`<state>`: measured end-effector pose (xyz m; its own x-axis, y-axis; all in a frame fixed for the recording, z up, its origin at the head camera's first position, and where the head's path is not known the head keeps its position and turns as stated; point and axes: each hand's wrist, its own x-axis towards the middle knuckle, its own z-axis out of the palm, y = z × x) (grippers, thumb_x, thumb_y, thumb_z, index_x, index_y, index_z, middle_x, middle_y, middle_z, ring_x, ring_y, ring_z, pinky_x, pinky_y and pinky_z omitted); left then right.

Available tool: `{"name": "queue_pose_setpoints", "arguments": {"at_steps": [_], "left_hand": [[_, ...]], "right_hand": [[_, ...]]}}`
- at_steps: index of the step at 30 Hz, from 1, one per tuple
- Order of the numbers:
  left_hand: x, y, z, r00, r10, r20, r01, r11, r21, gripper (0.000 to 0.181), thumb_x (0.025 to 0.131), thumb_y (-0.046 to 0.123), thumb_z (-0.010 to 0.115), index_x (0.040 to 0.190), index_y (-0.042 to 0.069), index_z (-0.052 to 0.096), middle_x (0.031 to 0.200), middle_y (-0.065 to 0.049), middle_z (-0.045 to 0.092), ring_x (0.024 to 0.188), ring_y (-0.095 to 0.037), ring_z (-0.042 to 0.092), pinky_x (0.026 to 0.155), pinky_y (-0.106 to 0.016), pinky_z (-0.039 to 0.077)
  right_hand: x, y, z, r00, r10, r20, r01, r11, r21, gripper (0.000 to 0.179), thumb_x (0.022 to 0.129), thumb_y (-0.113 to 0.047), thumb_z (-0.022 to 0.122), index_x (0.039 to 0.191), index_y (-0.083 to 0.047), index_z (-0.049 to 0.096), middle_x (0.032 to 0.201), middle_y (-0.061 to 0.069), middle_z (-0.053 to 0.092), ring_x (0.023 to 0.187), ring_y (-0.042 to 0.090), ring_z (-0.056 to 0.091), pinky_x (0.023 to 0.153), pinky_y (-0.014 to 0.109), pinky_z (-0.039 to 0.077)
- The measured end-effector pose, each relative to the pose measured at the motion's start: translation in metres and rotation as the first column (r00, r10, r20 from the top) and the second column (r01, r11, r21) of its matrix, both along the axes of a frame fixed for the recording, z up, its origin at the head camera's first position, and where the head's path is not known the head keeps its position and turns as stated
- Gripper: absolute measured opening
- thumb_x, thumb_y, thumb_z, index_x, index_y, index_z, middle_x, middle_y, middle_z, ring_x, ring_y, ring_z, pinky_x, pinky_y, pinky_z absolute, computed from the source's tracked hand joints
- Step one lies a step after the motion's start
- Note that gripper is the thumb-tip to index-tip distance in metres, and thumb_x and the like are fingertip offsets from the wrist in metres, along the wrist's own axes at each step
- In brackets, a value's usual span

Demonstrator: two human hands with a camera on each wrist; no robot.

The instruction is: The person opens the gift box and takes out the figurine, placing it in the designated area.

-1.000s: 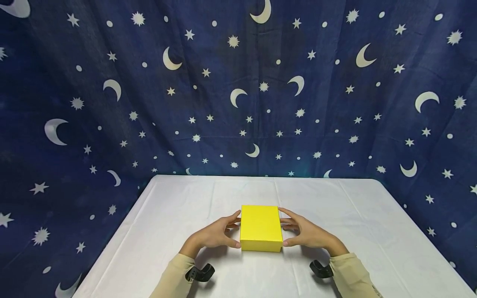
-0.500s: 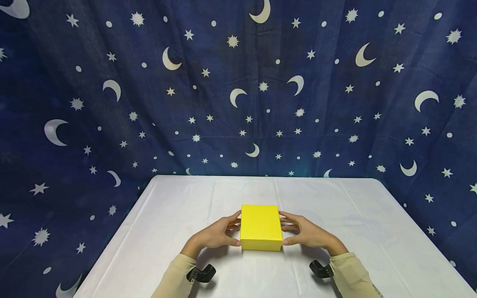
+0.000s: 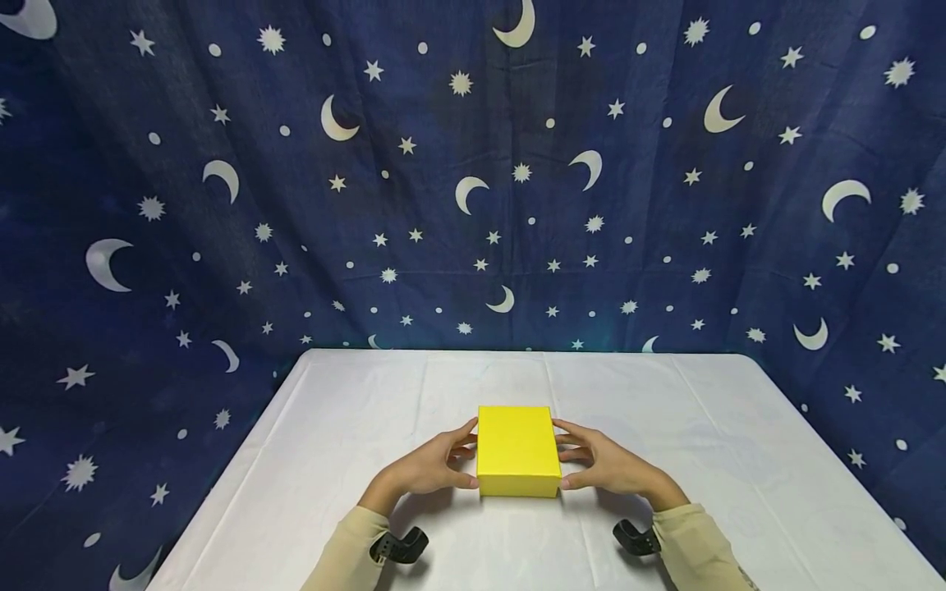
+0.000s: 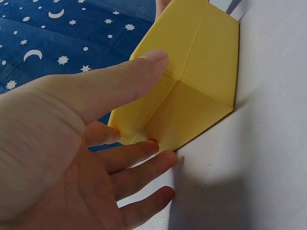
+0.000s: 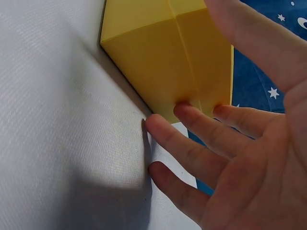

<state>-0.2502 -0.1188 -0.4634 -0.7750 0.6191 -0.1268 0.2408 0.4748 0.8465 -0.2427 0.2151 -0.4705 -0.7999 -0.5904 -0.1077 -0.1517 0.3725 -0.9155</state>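
A plain yellow box [image 3: 519, 443] sits on the white tabletop between my two hands. My left hand [image 3: 427, 465] is at its left side, thumb near the front corner, other fingers spread along the side. In the left wrist view, the box's left side [image 4: 184, 112] meets the index and middle fingertips, while the lower fingers reach close to the table. My right hand [image 3: 612, 464] mirrors this on the right side. From the right wrist, fingertips [image 5: 184, 109] rest against the box's right side [image 5: 153, 62], and the little finger stays apart from it. The box's underside is hidden.
The white cloth-covered table [image 3: 369, 394] has rounded far corners. A dark blue curtain [image 3: 414, 197] with moons and stars hangs behind it and at both sides. Black wrist devices [image 3: 400, 544] sit below both hands, by the beige sleeves [image 3: 346, 548].
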Motion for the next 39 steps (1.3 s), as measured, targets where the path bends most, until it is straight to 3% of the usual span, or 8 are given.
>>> {"name": "queue_pose_setpoints", "arguments": {"at_steps": [23, 39], "left_hand": [[0.0006, -0.0003, 0.0014, 0.999, 0.004, -0.032, -0.004, 1.0, 0.006, 0.101, 0.086, 0.019, 0.082, 0.162, 0.007, 0.016, 0.157, -0.017, 0.043, 0.138, -0.035, 0.051, 0.112, -0.048, 0.045], [0.0018, -0.0008, 0.003, 0.999, -0.005, -0.038, 0.006, 1.0, 0.009, 0.098, 0.087, 0.02, 0.081, 0.162, 0.008, 0.019, 0.165, -0.014, 0.032, 0.14, -0.035, 0.051, 0.112, -0.048, 0.045]], "right_hand": [[0.0026, -0.0016, 0.0049, 0.999, -0.006, -0.043, 0.007, 1.0, 0.014, 0.103, 0.086, -0.019, 0.082, 0.16, 0.002, 0.014, 0.154, 0.037, 0.037, 0.131, 0.047, 0.055, 0.109, 0.058, 0.044], [0.003, -0.0012, 0.004, 0.999, 0.002, -0.038, -0.002, 1.0, 0.001, 0.101, 0.088, -0.02, 0.08, 0.16, 0.002, 0.013, 0.152, 0.037, 0.038, 0.13, 0.045, 0.056, 0.109, 0.059, 0.044]]}}
